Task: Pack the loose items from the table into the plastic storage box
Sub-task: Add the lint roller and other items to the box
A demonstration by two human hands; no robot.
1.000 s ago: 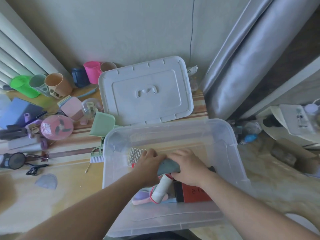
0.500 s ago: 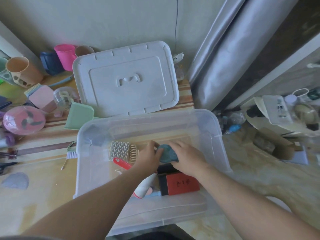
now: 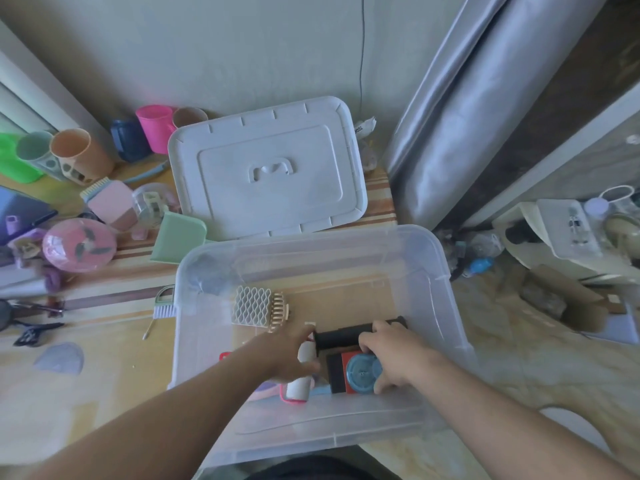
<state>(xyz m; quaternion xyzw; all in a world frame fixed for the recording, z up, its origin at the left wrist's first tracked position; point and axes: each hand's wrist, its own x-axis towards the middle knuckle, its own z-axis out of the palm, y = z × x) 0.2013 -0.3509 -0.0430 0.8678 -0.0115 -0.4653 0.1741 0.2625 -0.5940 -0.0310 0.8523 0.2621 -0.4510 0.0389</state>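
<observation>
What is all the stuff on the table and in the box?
storage box: 1, clear, front of table
lid: 1, white, behind box
cups: several, pink, blue, peach, green, back left
dustpan: 1, mint green, left of box
round fan: 1, pink, left
honeycomb piece: 1, white, in box
hair claw: 1, beige, in box
black roll: 1, in box
blue disc: 1, on red-black block, in box
left hand: in box
right hand: grips blue disc

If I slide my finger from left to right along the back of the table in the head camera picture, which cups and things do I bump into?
Bright green plastic cup → pale green cup → peach plastic cup → dark blue mug → hot pink plastic cup → white plastic box lid.
</observation>
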